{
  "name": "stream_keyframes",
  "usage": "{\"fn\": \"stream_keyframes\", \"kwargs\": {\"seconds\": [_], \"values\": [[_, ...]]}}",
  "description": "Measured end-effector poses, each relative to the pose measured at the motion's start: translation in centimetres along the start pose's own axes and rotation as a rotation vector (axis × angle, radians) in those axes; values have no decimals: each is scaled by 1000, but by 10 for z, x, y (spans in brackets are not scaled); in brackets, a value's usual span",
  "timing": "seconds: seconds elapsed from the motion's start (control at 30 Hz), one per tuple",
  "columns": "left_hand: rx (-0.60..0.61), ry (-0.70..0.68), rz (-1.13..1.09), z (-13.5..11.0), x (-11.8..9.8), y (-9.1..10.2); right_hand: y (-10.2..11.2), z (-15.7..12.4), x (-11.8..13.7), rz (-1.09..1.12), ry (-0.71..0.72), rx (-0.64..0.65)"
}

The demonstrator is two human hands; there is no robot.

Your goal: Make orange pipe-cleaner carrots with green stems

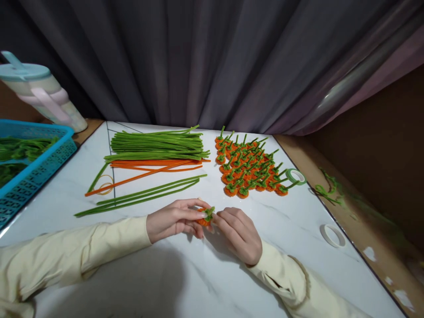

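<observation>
Orange piece (203,222) | left hand (177,218) pinching it | right hand (240,233) at green top (208,213), grip unclear

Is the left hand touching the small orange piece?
Touching. The head view shows the left hand holding the orange piece between thumb and fingers.

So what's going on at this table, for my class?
A person's left hand holds a small orange piece with a green top, while the right hand is close by, its fingertips at the green part; whether they grip it is unclear. Beyond, to the right, many similar orange-and-green pieces stand grouped on the white table. To the left lie a pile of green stems, some orange stems and a few separate green ones.
</observation>
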State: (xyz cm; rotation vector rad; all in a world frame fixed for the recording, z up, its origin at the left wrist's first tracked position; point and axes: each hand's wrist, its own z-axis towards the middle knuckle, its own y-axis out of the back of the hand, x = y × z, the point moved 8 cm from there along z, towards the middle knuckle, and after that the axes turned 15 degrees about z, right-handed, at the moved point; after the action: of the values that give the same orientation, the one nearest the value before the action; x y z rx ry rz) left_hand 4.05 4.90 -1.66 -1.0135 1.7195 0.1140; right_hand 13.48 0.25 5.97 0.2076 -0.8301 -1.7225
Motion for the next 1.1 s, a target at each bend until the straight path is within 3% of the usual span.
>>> {"fn": "stream_keyframes", "kwargs": {"seconds": [0.3, 0.57, 0.87, 1.1], "values": [[1, 1, 73, -2, 0, 0, -3, 4, 4, -109, 83, 55], [-99, -74, 169, -2, -5, 0, -7, 5, 5, -141, 129, 141], [-191, -136, 326, -9, -7, -2, -10, 0, -10, 100, -115, 87], [-193, -118, 287, -8, -10, 2, -7, 8, 2, -82, 123, 174]]}}
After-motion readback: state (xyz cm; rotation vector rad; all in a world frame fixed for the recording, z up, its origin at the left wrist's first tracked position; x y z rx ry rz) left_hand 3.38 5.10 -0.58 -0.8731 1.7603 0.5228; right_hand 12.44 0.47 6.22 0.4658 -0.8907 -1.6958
